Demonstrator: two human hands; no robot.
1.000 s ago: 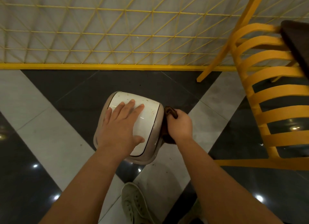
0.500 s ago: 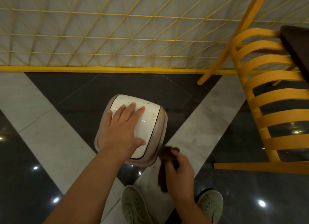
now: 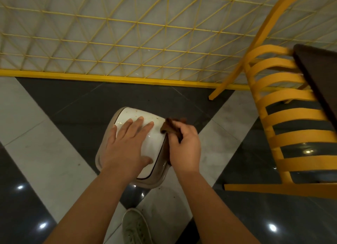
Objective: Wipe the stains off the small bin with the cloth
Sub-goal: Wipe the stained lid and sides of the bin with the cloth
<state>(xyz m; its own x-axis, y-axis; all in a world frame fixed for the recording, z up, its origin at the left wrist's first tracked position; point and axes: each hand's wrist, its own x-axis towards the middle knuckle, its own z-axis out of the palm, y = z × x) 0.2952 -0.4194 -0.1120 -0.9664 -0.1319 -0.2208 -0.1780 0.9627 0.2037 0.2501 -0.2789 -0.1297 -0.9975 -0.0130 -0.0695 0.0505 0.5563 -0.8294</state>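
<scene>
White plastic, glossy on top, forms the lid of the small bin (image 3: 156, 143), which stands on the floor (image 3: 45, 152) where a dark tile wedge meets pale grey bands, directly ahead of the person's shoe (image 3: 135, 225). A beige rim runs round the lid, and brown specks dot its far edge. The left hand (image 3: 125, 147) lies flat on the lid – fingers straight and slightly spread, thumb out along the near side – pressing down on it. The right hand (image 3: 184, 149) is at the bin's right flank, fingers curled round a brown cloth (image 3: 170, 127). The bunched top of that cloth pokes out above the knuckles and touches the lid's far right corner, while a darker fold trails down between the palm and the bin's side; how much of it presses against the side wall is hard to judge, since the hand covers that part.

Beyond the bin a yellow wire lattice (image 3: 127, 43) rises from a solid yellow base rail against a pale wall. To the right stands a yellow slatted chair (image 3: 291, 116), one leg slanting down to the floor near the rail and a runner lying along the tiles at the lower right. A dark tabletop edge (image 3: 321, 76) cuts in above the chair's slats. Small ceiling-light reflections glint on the dark tiles – several at lower left, others at lower right.
</scene>
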